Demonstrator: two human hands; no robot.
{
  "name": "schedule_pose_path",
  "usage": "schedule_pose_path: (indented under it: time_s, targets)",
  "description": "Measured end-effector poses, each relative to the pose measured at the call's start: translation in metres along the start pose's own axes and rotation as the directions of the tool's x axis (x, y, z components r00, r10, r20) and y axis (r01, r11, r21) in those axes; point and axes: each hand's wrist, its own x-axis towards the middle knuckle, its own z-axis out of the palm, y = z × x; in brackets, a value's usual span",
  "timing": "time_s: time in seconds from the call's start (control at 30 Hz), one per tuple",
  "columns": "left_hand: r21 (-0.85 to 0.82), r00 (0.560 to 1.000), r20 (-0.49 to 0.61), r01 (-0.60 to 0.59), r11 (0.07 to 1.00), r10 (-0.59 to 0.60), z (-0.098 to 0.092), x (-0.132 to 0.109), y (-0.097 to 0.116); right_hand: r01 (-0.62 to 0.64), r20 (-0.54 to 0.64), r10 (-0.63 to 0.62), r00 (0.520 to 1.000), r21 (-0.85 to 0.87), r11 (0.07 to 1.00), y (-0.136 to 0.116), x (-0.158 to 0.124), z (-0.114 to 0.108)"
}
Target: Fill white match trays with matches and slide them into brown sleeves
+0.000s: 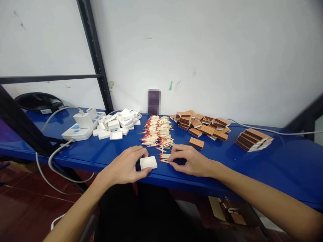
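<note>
My left hand [130, 164] is closed around a small white matchbox tray [148, 163] at the front edge of the blue table, thumb on the near side and fingers on the far side. To its right, my right hand [191, 160] pinches the pale ends of several matches [164, 157], whose red heads point left toward the tray. These matches lie side by side on the table. Just beyond both hands spreads a big heap of loose red-tipped matches [158, 131].
White trays [118, 122] are piled at the back left, beside a power strip [78, 132] with cables. Brown matchbox sleeves [207, 129] lie heaped at the back right. Farther right sits a stack of matchboxes [253, 139]. A black metal post [97, 57] rises at the left.
</note>
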Motion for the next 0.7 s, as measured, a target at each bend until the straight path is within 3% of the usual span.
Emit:
schedule_pose_path:
  time_s: [0.7]
  targets:
    - [0.005, 1.0, 0.012, -0.004, 1.0, 0.004, -0.0006, 0.0002, -0.0006, -0.018, 0.054, 0.021, 0.998, -0.056, 0.998, 0.0011, -0.0004, -0.0021]
